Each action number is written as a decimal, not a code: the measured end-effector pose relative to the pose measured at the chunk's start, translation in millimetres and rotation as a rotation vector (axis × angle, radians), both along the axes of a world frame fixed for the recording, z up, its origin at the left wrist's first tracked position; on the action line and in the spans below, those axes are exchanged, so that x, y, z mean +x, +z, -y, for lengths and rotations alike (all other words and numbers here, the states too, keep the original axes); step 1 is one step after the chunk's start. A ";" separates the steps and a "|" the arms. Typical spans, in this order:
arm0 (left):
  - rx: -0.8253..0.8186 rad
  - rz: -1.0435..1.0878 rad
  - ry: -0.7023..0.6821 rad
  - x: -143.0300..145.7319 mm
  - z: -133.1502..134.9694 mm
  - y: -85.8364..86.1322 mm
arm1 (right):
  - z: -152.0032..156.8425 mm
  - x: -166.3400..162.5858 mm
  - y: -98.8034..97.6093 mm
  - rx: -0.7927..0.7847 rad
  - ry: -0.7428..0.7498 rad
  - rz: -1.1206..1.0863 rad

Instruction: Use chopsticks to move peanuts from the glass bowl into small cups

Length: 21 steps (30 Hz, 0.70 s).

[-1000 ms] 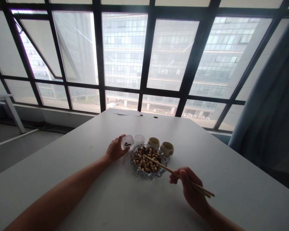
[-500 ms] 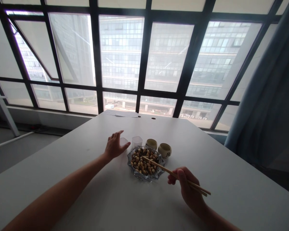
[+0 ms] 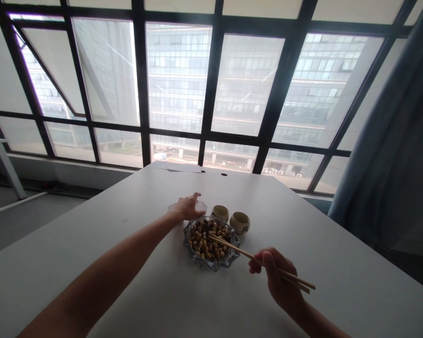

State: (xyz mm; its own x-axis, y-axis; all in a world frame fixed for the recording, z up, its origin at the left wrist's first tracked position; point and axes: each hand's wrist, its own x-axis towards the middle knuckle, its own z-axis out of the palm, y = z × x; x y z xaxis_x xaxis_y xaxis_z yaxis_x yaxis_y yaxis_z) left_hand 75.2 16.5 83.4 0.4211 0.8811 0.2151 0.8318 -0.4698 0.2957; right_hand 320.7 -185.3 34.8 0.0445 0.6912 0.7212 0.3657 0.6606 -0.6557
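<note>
My right hand point(image 3: 280, 277) is closed around a pair of wooden chopsticks point(image 3: 243, 252). Their tips rest among the peanuts point(image 3: 205, 244) in a scalloped glass bowl point(image 3: 211, 266). Beyond the bowl, my left hand point(image 3: 188, 208) has its thumb and fingers apart on either side of a clear plastic cup point(image 3: 201, 206); whether it touches the cup I cannot tell. A second clear cup point(image 3: 171, 206) is mostly hidden behind that hand. Two beige ceramic cups, one at the back point(image 3: 220, 212) and one with a dark character point(image 3: 240, 223), stand behind and right of the bowl.
All of this stands on a large white table point(image 3: 134, 263). Papers point(image 3: 176, 166) and two dark round holes lie at its far end. A blue curtain point(image 3: 384, 141) hangs at the right, and large framed windows fill the far side.
My left hand has moved right, from beside the left clear cup to the right clear cup. The chopsticks stay in the bowl, with the right hand nearly still.
</note>
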 end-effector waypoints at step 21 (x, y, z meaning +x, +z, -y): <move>0.398 0.079 -0.076 -18.2 8.6 -16.8 | 11.2 -6.7 29.9 0.149 0.051 0.453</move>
